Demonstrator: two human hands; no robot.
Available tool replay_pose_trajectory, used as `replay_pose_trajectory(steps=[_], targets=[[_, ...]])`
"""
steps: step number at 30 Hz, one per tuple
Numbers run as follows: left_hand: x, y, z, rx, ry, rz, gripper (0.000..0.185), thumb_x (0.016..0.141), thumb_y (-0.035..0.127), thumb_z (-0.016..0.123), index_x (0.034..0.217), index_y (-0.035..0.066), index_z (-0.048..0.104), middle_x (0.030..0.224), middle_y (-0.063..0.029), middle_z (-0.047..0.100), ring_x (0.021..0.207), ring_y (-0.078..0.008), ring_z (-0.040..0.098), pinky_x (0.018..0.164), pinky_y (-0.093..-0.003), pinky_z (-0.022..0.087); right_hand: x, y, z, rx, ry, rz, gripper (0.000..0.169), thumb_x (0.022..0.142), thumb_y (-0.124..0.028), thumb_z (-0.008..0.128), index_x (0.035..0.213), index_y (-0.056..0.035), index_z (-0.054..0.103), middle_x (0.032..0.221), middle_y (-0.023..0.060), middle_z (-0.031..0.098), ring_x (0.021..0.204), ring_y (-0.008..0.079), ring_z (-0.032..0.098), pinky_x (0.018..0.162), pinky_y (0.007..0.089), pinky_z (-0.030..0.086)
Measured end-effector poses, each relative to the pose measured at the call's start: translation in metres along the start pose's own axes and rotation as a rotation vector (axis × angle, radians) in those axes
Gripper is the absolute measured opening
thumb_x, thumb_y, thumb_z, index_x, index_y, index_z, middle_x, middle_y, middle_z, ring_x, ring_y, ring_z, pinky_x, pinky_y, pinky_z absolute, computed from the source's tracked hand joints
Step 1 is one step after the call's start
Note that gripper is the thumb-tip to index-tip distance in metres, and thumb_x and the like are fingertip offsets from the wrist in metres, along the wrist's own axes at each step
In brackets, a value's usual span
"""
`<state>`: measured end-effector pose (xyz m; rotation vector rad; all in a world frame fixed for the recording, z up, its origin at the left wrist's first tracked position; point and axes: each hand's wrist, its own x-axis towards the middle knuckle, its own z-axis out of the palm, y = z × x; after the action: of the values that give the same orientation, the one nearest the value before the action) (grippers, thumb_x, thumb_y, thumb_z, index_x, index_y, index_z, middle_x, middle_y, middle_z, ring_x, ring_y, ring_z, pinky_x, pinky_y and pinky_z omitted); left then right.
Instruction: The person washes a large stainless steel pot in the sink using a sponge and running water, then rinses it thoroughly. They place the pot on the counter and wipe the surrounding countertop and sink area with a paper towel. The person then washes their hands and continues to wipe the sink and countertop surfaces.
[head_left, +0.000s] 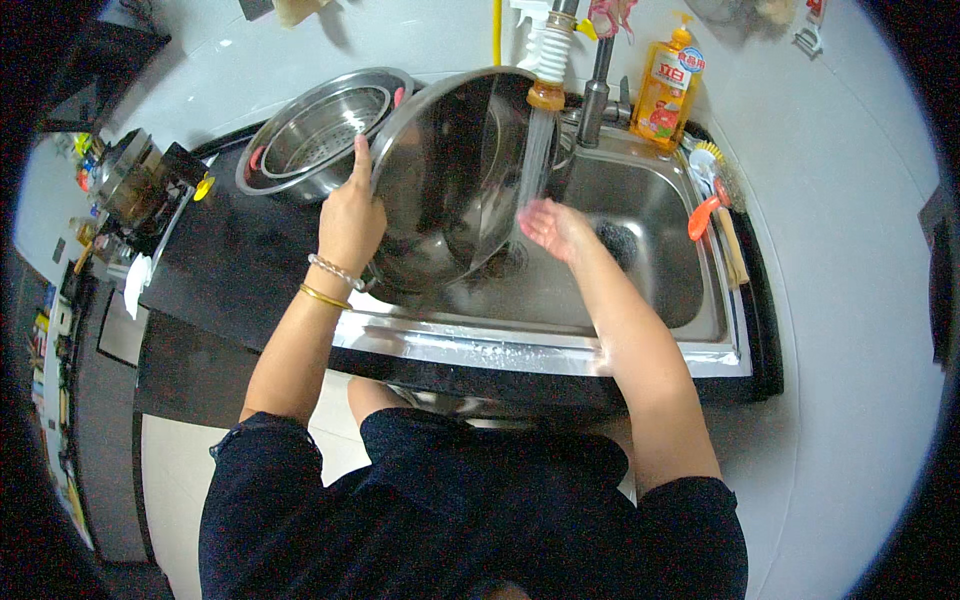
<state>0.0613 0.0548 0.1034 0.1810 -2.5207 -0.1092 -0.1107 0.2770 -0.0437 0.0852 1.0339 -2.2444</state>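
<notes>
My left hand (351, 217) grips the near-left rim of a large stainless steel basin (442, 187), its index finger stretched along the outside. The basin stands tilted in the left part of the steel sink (652, 202). Water runs in a spray from the faucet's white extension hose (553, 56) beside the basin's right side. My right hand (553, 229) is at the lower end of the stream, fingers slightly curled, with nothing seen in it.
Left of the basin, a steel colander (326, 131) sits in a bowl on the black countertop (232, 247). Behind the sink stand a second faucet (595, 105), an orange dish soap bottle (666, 94) and a white spray bottle (529, 34). Brushes (709, 210) lie along the right edge.
</notes>
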Motion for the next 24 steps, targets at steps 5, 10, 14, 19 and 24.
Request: replay_pose_trajectory(steps=[5, 10, 14, 19, 24], targets=[[0.003, -0.013, 0.016, -0.347, -0.042, -0.123, 0.059, 0.062, -0.002, 0.047, 0.119, -0.005, 0.033, 0.069, -0.0262, 0.055, 0.066, -0.0368, 0.056, 0.059, -0.0401, 0.045, -0.02, -0.016, -0.003, -0.511, 0.453, -0.053, 0.032, 0.078, -0.024, 0.054, 0.103, -0.004, 0.049, 0.104, 0.0151, 0.052, 0.096, 0.0312, 0.049, 0.077, 0.046, 0.04], [0.01, -0.018, 0.038, -0.576, -0.112, -0.23, 0.034, 0.061, 0.002, 0.049, 0.093, -0.007, 0.052, 0.074, -0.0233, 0.058, 0.071, -0.0336, 0.058, 0.063, -0.035, 0.045, -0.055, -0.028, -0.017, -0.707, 0.57, 0.16, 0.041, 0.077, -0.023, 0.054, 0.111, -0.0018, 0.044, 0.11, 0.0168, 0.049, 0.099, 0.0343, 0.047, 0.08, 0.0534, 0.035], [0.017, -0.018, 0.053, -0.873, -0.223, -0.422, 0.019, 0.059, 0.0, 0.05, 0.076, -0.005, 0.054, 0.06, -0.008, 0.053, 0.05, -0.0135, 0.049, 0.047, -0.0257, 0.04, -0.049, -0.036, -0.072, -0.401, 0.446, 0.195, 0.036, 0.08, -0.014, 0.048, 0.113, -0.0048, 0.04, 0.105, 0.0149, 0.051, 0.095, 0.0319, 0.05, 0.076, 0.0526, 0.039], [0.01, -0.041, 0.056, -1.092, -0.397, -0.577, 0.014, 0.06, 0.0, 0.051, 0.072, -0.006, 0.052, 0.058, -0.0079, 0.051, 0.046, -0.0162, 0.05, 0.039, -0.0264, 0.039, -0.099, -0.045, -0.045, -0.426, 0.291, -0.143, 0.031, 0.077, -0.007, 0.046, 0.108, -0.0067, 0.043, 0.097, 0.0112, 0.052, 0.085, 0.0276, 0.054, 0.066, 0.0467, 0.046], [0.019, -0.046, 0.032, -1.04, -0.656, -0.676, 0.008, 0.062, 0.002, 0.053, 0.066, -0.005, 0.051, 0.051, -0.0084, 0.05, 0.037, -0.0164, 0.049, 0.033, -0.0261, 0.04, -0.138, -0.06, -0.029, -0.542, 0.231, -0.128, 0.029, 0.07, 0.0, 0.046, 0.098, -0.0023, 0.048, 0.082, 0.0115, 0.055, 0.064, 0.0204, 0.057, 0.048, 0.0331, 0.049]])
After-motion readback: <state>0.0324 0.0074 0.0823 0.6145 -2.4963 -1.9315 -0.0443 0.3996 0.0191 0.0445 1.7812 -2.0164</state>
